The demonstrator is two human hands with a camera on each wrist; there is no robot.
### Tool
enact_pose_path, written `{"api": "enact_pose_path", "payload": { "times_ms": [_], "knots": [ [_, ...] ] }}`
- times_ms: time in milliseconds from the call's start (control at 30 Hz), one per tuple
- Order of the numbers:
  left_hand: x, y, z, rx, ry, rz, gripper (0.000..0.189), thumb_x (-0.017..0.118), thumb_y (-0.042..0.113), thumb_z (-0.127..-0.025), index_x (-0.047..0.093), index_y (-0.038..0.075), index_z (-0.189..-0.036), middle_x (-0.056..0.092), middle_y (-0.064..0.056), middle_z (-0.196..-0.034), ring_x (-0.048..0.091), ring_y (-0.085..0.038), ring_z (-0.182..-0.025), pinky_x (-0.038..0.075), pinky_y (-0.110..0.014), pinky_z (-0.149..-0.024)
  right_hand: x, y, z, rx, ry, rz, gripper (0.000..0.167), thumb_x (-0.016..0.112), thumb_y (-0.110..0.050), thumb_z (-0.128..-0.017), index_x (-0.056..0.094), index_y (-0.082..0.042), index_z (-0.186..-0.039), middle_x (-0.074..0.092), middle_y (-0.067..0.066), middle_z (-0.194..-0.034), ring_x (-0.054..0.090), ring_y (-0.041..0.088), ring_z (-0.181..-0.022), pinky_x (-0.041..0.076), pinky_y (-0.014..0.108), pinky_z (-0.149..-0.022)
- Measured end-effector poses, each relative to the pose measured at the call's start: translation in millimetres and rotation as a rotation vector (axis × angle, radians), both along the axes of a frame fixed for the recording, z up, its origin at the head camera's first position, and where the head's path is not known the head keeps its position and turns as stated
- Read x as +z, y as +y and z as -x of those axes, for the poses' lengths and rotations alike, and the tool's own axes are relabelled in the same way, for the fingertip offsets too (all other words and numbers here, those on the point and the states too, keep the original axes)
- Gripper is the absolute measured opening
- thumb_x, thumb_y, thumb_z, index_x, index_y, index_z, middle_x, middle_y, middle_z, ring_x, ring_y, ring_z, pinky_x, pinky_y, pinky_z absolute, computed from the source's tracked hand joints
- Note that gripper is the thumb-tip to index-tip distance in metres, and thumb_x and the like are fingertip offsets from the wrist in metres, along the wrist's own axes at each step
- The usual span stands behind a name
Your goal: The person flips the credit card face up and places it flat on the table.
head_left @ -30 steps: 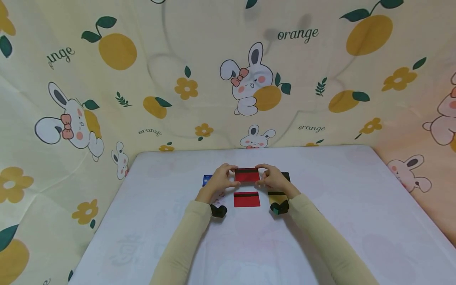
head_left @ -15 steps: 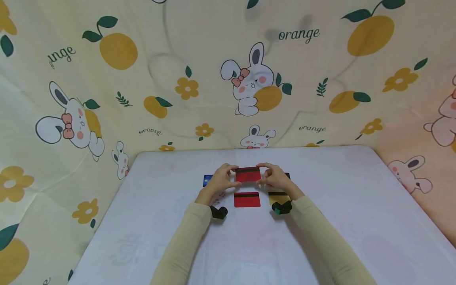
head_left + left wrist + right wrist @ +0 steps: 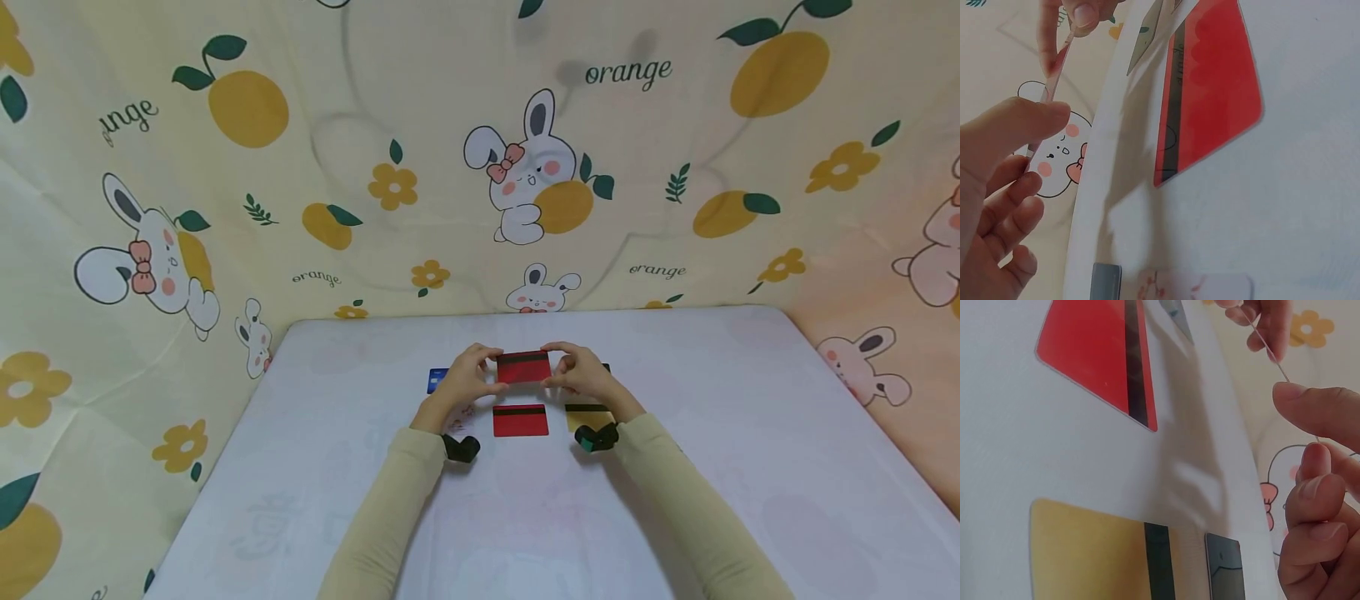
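Observation:
Both hands hold one red card with a dark stripe [image 3: 522, 367] above the table, one at each short end. My left hand [image 3: 465, 375] pinches its left end between thumb and fingers; my right hand [image 3: 588, 373] pinches the right end. From the wrists, the held card [image 3: 1054, 81] shows almost edge-on. Flat below it lies a second red card [image 3: 521, 421], also striped. Near my right wrist is a gold card [image 3: 587, 417], partly covered in the head view. A pale card with a reddish branch pattern [image 3: 1194, 287] lies by my left wrist.
A blue card [image 3: 436, 381] pokes out behind my left hand, and a dark card [image 3: 1225, 569] lies behind the gold one. The white table [image 3: 300, 500] ends at a cloth backdrop [image 3: 450, 100] printed with rabbits and oranges. Black wrist cameras [image 3: 461, 448] hang under the sleeves.
My right hand and forearm have shifted slightly right, covering more of the dark card. The held red card has moved a touch right with a slight tilt; the cards on the table stay put.

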State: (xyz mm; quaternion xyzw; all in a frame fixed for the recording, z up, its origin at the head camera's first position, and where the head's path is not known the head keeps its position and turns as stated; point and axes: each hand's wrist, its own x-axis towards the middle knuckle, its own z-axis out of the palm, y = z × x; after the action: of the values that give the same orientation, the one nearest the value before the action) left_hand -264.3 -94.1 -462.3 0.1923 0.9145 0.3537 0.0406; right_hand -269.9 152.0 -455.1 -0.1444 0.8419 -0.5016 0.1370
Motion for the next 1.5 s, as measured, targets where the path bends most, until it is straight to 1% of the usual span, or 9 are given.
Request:
{"api": "enact_pose_path", "payload": {
  "times_ms": [167, 267, 367, 500, 667, 1000, 1100, 1333, 1500],
  "knots": [
    [-0.1, 0.3, -0.6, -0.016, 0.018, 0.004, 0.064, 0.079, 0.024, -0.08, 0.054, 0.006, -0.135, 0.055, -0.013, -0.129, 0.055, -0.026, -0.112, 0.049, -0.037, -0.097, 2.8, 0.0, -1.4, 0.006, 0.011, 0.003, 0.064, 0.079, -0.009, -0.077, 0.05, -0.003, -0.133, 0.052, -0.004, -0.062, 0.043, 0.006, -0.046, 0.036, 0.02, -0.047],
    [-1.2, 0.9, -0.3, -0.022, 0.031, 0.008, 0.065, 0.079, 0.025, -0.08, 0.052, 0.005, -0.136, 0.052, -0.014, -0.135, 0.052, -0.029, -0.125, 0.044, -0.044, -0.107, 2.6, -0.3, -2.0, 0.002, 0.024, -0.006, 0.063, 0.08, -0.008, -0.076, 0.051, -0.003, -0.132, 0.052, -0.004, -0.062, 0.043, 0.006, -0.046, 0.036, 0.02, -0.047],
    [-2.2, 2.0, 0.2, -0.022, 0.034, 0.014, 0.066, 0.078, 0.026, -0.08, 0.052, 0.006, -0.137, 0.05, -0.013, -0.138, 0.048, -0.029, -0.132, 0.04, -0.045, -0.112, 1.4, -0.7, -2.5, -0.003, 0.035, -0.023, 0.062, 0.08, -0.008, -0.076, 0.052, -0.003, -0.131, 0.052, -0.004, -0.063, 0.044, 0.006, -0.048, 0.036, 0.02, -0.048],
    [-2.1, 4.4, -0.5, -0.028, 0.032, 0.008, 0.065, 0.079, 0.024, -0.08, 0.052, 0.006, -0.137, 0.05, -0.012, -0.139, 0.047, -0.029, -0.132, 0.04, -0.046, -0.112, 0.2, -1.8, -3.4, -0.005, 0.043, -0.053, 0.062, 0.079, -0.009, -0.077, 0.052, -0.003, -0.131, 0.053, -0.002, -0.064, 0.046, 0.009, -0.051, 0.039, 0.021, -0.05],
    [-2.3, 7.7, -2.3, -0.057, 0.069, -0.001, 0.063, 0.079, 0.022, -0.079, 0.053, 0.004, -0.135, 0.052, -0.013, -0.137, 0.049, -0.029, -0.13, 0.04, -0.045, -0.112, 0.3, -4.8, -4.5, 0.001, 0.062, -0.082, 0.061, 0.079, -0.01, -0.077, 0.052, -0.003, -0.131, 0.054, 0.0, -0.065, 0.048, 0.013, -0.055, 0.042, 0.023, -0.051],
    [0.3, 17.2, -4.6, -0.057, 0.023, -0.03, 0.063, 0.078, 0.021, -0.08, 0.053, 0.005, -0.135, 0.051, -0.011, -0.138, 0.051, -0.026, -0.127, 0.043, -0.04, -0.11, 1.5, -11.5, -5.9, 0.016, 0.082, -0.1, 0.059, 0.077, -0.008, -0.078, 0.051, -0.003, -0.131, 0.056, 0.001, -0.065, 0.048, 0.013, -0.053, 0.045, 0.024, -0.053],
    [1.4, 19.5, -5.5, -0.063, 0.026, -0.034, 0.063, 0.078, 0.022, -0.08, 0.053, 0.005, -0.135, 0.051, -0.012, -0.137, 0.052, -0.026, -0.125, 0.045, -0.04, -0.108, 0.3, -12.3, -4.9, 0.011, 0.076, -0.11, 0.058, 0.077, -0.009, -0.079, 0.051, -0.004, -0.131, 0.056, 0.001, -0.066, 0.049, 0.012, -0.053, 0.047, 0.024, -0.054],
    [1.0, 25.5, -4.6, -0.083, 0.09, -0.013, 0.062, 0.078, 0.023, -0.08, 0.055, 0.006, -0.134, 0.053, -0.013, -0.134, 0.053, -0.027, -0.123, 0.047, -0.039, -0.105, 1.9, -14.2, -6.4, 0.015, 0.087, -0.128, 0.059, 0.076, -0.01, -0.08, 0.05, -0.005, -0.132, 0.057, 0.004, -0.07, 0.049, 0.013, -0.053, 0.049, 0.024, -0.055],
    [0.2, 28.2, -5.0, -0.081, 0.09, -0.012, 0.061, 0.078, 0.024, -0.08, 0.055, 0.007, -0.134, 0.054, -0.013, -0.133, 0.054, -0.026, -0.121, 0.049, -0.04, -0.103, 3.8, -16.8, -7.8, 0.016, 0.074, -0.123, 0.059, 0.076, -0.011, -0.08, 0.05, -0.006, -0.132, 0.056, 0.005, -0.072, 0.049, 0.014, -0.054, 0.049, 0.024, -0.056]
  ]
}}
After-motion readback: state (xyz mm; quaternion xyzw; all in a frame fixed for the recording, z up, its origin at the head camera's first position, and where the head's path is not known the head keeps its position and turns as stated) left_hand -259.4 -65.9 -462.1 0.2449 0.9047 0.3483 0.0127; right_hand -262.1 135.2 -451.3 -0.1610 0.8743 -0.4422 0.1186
